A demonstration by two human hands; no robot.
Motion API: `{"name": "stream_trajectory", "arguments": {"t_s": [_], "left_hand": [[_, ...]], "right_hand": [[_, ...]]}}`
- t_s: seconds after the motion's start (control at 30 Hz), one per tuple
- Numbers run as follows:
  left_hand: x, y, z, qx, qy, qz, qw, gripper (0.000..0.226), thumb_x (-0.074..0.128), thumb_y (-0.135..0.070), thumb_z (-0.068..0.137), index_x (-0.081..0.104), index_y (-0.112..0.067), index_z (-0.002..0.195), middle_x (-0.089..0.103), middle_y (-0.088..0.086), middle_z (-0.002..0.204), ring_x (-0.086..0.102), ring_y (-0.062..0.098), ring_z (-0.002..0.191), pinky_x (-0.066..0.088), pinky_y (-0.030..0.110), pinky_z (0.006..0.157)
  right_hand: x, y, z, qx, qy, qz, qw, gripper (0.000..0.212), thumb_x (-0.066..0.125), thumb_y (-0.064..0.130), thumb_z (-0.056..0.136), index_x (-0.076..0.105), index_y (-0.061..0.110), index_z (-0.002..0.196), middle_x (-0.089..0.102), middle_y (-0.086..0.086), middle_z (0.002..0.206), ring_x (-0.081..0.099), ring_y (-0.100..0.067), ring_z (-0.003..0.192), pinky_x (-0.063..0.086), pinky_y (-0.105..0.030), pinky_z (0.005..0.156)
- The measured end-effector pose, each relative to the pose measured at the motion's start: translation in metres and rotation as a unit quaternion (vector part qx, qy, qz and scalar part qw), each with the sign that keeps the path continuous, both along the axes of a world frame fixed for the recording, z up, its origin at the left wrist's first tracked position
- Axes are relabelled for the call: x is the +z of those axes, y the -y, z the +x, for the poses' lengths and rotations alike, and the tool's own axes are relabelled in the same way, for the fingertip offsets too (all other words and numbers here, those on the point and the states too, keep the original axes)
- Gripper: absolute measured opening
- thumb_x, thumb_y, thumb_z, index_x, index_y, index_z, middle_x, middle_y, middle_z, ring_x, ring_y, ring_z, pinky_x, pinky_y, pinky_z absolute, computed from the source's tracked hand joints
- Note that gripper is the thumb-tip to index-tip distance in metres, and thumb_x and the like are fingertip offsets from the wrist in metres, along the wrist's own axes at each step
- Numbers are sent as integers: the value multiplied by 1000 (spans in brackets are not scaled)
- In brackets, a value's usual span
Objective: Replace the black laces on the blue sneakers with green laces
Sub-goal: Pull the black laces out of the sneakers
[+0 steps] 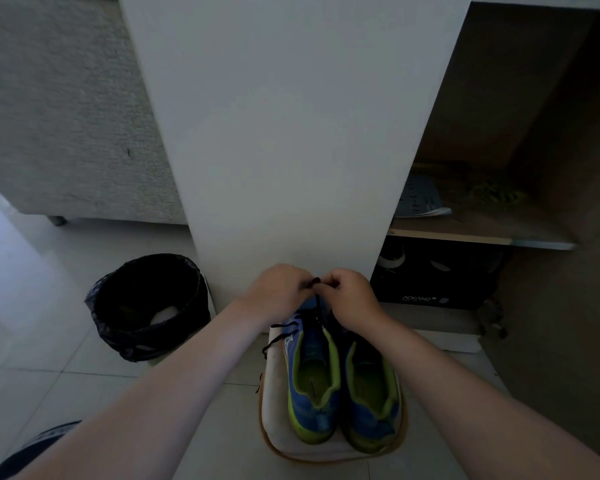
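Two blue sneakers with lime-green lining stand side by side on a white stool, heels toward me: the left sneaker (pixel 310 382) and the right sneaker (pixel 373 393). A black lace (pixel 284 336) runs up from the left sneaker's eyelets, with a loose end trailing over the stool's left side. My left hand (pixel 278 292) and my right hand (pixel 352 296) are raised above the toe end, both pinching the black lace between them. A tangle of green laces (pixel 496 195) lies on the cabinet shelf at the right.
A white stool (pixel 274 393) bears the shoes. A bin with a black liner (pixel 146 306) stands on the floor at the left. A white cabinet panel (pixel 291 133) rises right behind the hands. A black shoebox (pixel 433 271) sits under the shelf, with a booklet (pixel 421 199) above.
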State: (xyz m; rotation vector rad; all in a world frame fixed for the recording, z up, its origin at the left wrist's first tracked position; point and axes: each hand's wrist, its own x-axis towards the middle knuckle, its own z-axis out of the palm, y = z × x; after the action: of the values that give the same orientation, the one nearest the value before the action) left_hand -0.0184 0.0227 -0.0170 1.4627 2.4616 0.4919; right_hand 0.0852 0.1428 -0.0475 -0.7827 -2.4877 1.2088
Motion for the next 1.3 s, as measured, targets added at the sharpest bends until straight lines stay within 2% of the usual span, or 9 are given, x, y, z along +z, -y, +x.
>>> {"name": "stream_trajectory", "arguments": {"t_s": [0.27, 0.4, 0.47, 0.6, 0.7, 0.8, 0.93, 1.13, 1.3], "left_hand": [[14, 3, -1, 169, 194, 157, 953, 26, 48, -24, 99, 69, -16, 87, 69, 1, 84, 60, 17, 74, 45, 27, 60], [11, 1, -2, 231, 236, 215, 919, 27, 45, -24, 100, 67, -20, 84, 68, 0, 82, 56, 12, 65, 41, 25, 54], [6, 3, -3, 227, 175, 169, 943, 26, 43, -25, 99, 66, -24, 88, 68, -2, 87, 60, 17, 76, 47, 30, 64], [-4, 7, -3, 130, -157, -69, 977, 40, 47, -24, 96, 52, -23, 136, 55, 2, 133, 45, 26, 124, 36, 39, 101], [-14, 5, -1, -8, -102, -69, 992, 67, 54, -15, 91, 30, -30, 152, 38, -4, 152, 29, 22, 139, 28, 37, 109], [-22, 0, 6, -81, -87, -98, 988, 39, 53, -20, 91, 56, -33, 128, 61, 1, 128, 54, 26, 120, 40, 32, 87], [-22, 0, 7, -41, -107, -162, 980, 20, 55, -25, 94, 71, -26, 106, 68, 4, 104, 63, 26, 96, 50, 35, 76], [-20, 1, 9, 38, -159, -136, 977, 25, 49, -17, 90, 71, -24, 98, 70, 1, 102, 63, 24, 95, 38, 30, 70], [-16, 5, -3, 115, -86, -32, 989, 26, 49, -12, 90, 67, -21, 106, 66, 2, 111, 63, 26, 99, 50, 34, 78]], "right_hand": [[-16, -2, 4, 79, 121, -24, 989, 12, 72, 28, 89, 71, 19, 97, 68, 7, 92, 63, -11, 88, 50, -23, 75], [-24, -3, 8, 114, 199, 60, 971, 30, 65, 32, 93, 66, 19, 67, 66, 2, 73, 61, -13, 72, 49, -32, 69], [-23, -5, 8, 101, 199, 68, 972, 46, 65, 32, 95, 49, 19, 53, 50, 1, 57, 50, -13, 57, 38, -30, 57], [-25, -4, 10, 99, 186, 76, 975, 46, 64, 34, 95, 47, 16, 56, 48, -2, 58, 50, -16, 58, 37, -31, 57], [-24, -2, 10, 113, 175, 94, 973, 50, 62, 33, 97, 41, 16, 54, 43, -3, 54, 46, -18, 54, 33, -34, 55], [-21, 0, 9, 121, 177, 115, 970, 48, 61, 34, 97, 47, 20, 54, 49, -3, 57, 47, -16, 55, 32, -34, 53], [-23, 2, 12, 105, 167, 99, 975, 30, 63, 34, 96, 60, 24, 68, 59, 3, 73, 55, -15, 70, 36, -30, 56], [-19, 10, 10, 107, 167, 83, 976, 20, 63, 34, 95, 74, 17, 93, 71, 0, 94, 63, -15, 85, 49, -29, 70], [-11, 10, 14, 110, 236, 84, 962, 20, 68, 37, 81, 78, 22, 90, 75, 6, 98, 68, -13, 89, 58, -33, 78]]}}
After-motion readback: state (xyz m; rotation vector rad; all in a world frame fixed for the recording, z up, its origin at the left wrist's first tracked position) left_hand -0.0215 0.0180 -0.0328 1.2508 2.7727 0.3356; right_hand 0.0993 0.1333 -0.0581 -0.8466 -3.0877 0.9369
